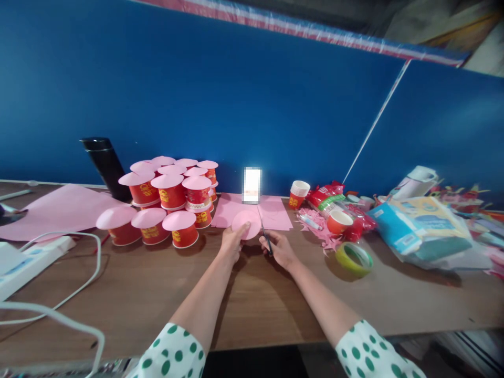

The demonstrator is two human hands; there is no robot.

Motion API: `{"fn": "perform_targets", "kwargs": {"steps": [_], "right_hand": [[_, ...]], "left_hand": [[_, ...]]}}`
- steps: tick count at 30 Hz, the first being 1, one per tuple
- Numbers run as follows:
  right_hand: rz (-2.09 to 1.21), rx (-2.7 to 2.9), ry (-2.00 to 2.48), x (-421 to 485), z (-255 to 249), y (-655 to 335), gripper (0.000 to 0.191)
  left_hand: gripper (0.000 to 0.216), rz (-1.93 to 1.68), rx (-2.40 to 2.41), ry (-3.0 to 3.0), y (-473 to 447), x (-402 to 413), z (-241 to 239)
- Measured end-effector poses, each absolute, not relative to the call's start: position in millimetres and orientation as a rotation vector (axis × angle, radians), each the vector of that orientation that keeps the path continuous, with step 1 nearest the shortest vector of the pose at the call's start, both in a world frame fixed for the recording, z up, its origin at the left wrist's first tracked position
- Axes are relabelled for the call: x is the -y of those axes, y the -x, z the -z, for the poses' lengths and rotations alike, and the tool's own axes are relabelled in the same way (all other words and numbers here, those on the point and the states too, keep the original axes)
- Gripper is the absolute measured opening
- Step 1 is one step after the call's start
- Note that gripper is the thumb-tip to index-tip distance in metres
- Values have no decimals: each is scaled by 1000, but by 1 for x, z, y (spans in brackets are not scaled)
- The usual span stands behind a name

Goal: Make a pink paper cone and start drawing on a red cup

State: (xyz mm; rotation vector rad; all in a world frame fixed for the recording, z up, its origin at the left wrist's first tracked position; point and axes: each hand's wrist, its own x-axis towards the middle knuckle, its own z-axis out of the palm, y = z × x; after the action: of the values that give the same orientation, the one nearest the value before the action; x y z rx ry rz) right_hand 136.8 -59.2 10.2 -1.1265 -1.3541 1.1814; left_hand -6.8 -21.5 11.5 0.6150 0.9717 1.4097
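Between finger and thumb, my left hand (pixel 233 242) pinches the lower left edge of a pink paper circle (pixel 244 223). My right hand (pixel 279 250) is closed around the dark handles of a pair of scissors (pixel 268 244). The blades point up and away, along the right edge of the circle; whether they touch it I cannot tell. Pink paper sheets (pixel 228 209) lie flat on the table behind both hands. To the left stand several red paper cups (pixel 185 237) topped with pink paper discs (pixel 179 220), some stacked in a second layer.
A lit phone-like screen (pixel 252 185) leans at the wall. On the right are stacked cups (pixel 299 194), pink paper scraps (pixel 321 228), yellow-green tape (pixel 354 259) and a blue plastic package (pixel 423 228). A black bottle (pixel 104 168), a power strip (pixel 33 268) and white cables (pixel 96 262) occupy the left.
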Motion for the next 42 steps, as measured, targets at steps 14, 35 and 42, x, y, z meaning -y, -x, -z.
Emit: {"fn": "perform_targets", "kwargs": {"steps": [14, 35, 42], "right_hand": [[-1176, 1381, 1105, 56, -4, -140, 42], [-1198, 1344, 1113, 57, -7, -139, 43], [-1183, 1344, 1117, 59, -11, -137, 42]], "left_hand": [[40, -1387, -963, -625, 7, 22, -12], [40, -1386, -974, -616, 8, 22, -13], [42, -1382, -986, -635, 9, 21, -10]]}}
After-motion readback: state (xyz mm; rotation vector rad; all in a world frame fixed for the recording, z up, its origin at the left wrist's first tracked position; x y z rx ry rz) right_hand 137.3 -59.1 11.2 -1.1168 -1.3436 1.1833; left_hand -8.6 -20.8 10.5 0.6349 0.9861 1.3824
